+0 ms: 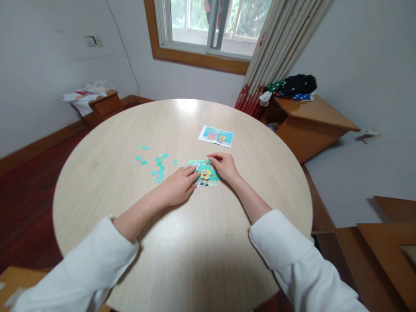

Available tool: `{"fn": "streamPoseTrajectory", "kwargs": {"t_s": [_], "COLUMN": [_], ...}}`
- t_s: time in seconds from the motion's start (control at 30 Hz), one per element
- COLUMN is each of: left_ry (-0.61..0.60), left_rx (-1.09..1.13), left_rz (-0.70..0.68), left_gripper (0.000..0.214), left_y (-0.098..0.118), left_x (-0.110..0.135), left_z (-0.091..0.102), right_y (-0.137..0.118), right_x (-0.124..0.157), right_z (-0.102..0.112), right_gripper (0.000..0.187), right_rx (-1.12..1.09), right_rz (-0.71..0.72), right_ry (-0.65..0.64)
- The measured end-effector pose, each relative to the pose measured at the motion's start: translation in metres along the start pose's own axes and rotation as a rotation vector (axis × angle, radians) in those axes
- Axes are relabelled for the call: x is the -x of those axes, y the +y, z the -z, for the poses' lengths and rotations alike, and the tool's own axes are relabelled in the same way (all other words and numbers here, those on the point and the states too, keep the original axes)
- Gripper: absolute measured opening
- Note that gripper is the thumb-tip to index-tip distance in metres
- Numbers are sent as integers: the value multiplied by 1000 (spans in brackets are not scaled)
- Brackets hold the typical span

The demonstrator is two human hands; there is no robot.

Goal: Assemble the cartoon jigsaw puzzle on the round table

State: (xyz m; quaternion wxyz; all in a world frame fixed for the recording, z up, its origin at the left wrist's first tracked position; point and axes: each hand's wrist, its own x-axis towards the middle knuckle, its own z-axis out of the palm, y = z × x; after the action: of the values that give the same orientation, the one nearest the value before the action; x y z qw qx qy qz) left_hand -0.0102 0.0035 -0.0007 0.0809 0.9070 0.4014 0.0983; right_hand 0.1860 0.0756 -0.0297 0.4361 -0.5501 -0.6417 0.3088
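Observation:
A partly assembled jigsaw puzzle with a yellow cartoon sponge figure lies flat on the round table. My left hand rests on its left side, palm down and fingers stretched out, covering that part. At the puzzle's top edge my right hand pinches a small puzzle piece, mostly hidden by the fingertips. Several loose teal puzzle pieces lie left of my left hand, with a single one nearer the puzzle.
A printed reference picture lies beyond the puzzle. A wooden cabinet with dark cloth stands at the right, by a curtain. At the back left, papers or cloth lie on a small wooden stand.

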Motion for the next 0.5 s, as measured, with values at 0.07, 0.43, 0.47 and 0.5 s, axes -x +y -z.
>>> {"fn": "streamPoseTrajectory", "kwargs": {"t_s": [0.07,0.43,0.47,0.5], "left_ry": [2,101,132,167], "left_rx": [-7,127,151,174], "left_rz": [7,39,49,64], "left_gripper": [37,30,29,27], "left_y": [0,2,2,1], "left_x": [0,-2,-3,-3], "left_z": [1,5,5,5], "right_y": [-1,-28,-30,-31], "right_x": [0,16,18,19], "right_z": [1,0,-1,-2], "right_gripper": [13,17,18,18], "right_rx": [-41,-225,-238,-252], "right_rz": [2,13,6,-4], "right_ry": [25,-1,-14,-26]}}
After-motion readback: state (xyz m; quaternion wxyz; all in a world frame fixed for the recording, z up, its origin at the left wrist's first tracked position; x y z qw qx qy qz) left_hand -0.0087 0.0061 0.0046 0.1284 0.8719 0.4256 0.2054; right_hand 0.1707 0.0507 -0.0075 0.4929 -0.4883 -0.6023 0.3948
